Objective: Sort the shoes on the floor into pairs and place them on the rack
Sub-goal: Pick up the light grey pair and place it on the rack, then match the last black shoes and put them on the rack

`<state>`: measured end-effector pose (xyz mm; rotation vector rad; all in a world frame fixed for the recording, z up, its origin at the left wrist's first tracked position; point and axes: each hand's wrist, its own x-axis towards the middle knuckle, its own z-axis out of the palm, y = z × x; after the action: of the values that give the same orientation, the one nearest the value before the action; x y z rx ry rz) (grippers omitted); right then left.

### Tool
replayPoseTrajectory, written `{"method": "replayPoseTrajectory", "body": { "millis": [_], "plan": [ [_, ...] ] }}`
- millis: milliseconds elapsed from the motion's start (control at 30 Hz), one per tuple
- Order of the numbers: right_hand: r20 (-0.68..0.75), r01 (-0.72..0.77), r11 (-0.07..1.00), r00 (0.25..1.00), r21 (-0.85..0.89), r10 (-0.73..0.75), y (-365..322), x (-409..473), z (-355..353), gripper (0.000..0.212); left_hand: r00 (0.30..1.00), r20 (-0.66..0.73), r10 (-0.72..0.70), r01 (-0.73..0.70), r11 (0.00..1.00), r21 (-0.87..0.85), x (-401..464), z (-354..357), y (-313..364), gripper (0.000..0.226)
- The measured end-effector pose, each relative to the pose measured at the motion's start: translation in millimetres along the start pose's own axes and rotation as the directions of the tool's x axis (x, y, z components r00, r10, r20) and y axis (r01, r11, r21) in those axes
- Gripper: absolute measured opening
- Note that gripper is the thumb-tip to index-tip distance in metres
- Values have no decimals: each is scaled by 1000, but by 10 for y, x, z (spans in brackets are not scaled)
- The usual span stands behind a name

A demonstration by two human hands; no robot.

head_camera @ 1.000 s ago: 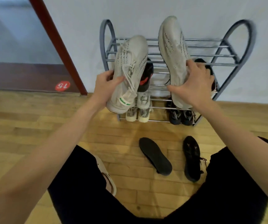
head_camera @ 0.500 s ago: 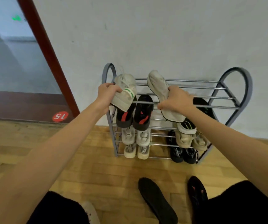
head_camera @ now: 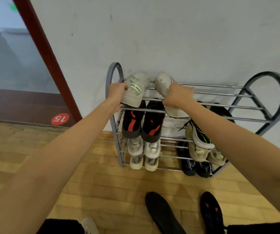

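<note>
A grey metal shoe rack (head_camera: 271, 92) stands against the white wall. My left hand (head_camera: 116, 92) grips the heel of a white sneaker with a green tab (head_camera: 136, 88), which lies on the top shelf at the left end. My right hand (head_camera: 176, 95) holds the matching white sneaker (head_camera: 163, 81) beside it, toe toward the wall, heel over the front bar. On the wooden floor in front lie two black shoes, one sole up (head_camera: 163, 213) and one upright (head_camera: 212, 211).
Lower shelves hold a black-and-red pair (head_camera: 142, 119), a white pair (head_camera: 143, 149), beige shoes (head_camera: 200, 149) and a dark pair (head_camera: 195, 166). The top shelf's right half is bare bars. A red door frame (head_camera: 48, 53) stands left. A light shoe (head_camera: 89, 225) sits by my leg.
Both hands carried the white sneakers from in front of me up onto the rack's top shelf, turning them toe toward the wall. My view rose and moved back.
</note>
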<state>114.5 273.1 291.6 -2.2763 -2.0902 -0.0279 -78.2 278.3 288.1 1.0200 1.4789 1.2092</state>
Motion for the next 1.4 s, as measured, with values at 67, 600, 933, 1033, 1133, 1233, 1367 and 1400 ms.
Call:
{"method": "replayPoseTrajectory", "body": {
  "millis": [67,600,933,1033,1133,1233,1367,1400],
  "plan": [
    [-26,29,999,999,-31,-30,23,-75,65,35,999,-6,50,-48,992,120,-18,-8,-42,25],
    [-258,341,921,922,188,-289,1039,-1888,1160,39,903,27,430,-398,809,434,-1343,239,-1274,21],
    [502,-5,984,860,176,-86,1854,-2588,2427,42,932,307,-192,-77,724,686,-1808,1003,-2672,37],
    [625,-128,981,780,145,10,2080,-2689,2755,49,880,294,-372,22,651,759,-1897,1203,-3090,47],
    [706,-220,970,703,100,87,2239,-2789,3109,59,834,200,-514,144,553,821,-1993,1395,-3478,58],
    [740,-272,959,661,81,125,2324,-2894,3466,51,774,65,-630,301,457,837,-2120,1529,-3846,81],
    [750,-296,955,636,19,183,2354,-3009,3865,61,675,-84,-733,464,333,821,-2232,1661,-4256,110],
    [748,-322,947,631,13,204,2345,-3028,3928,67,638,-109,-762,526,328,785,-2245,1693,-4315,115]
  ]
}}
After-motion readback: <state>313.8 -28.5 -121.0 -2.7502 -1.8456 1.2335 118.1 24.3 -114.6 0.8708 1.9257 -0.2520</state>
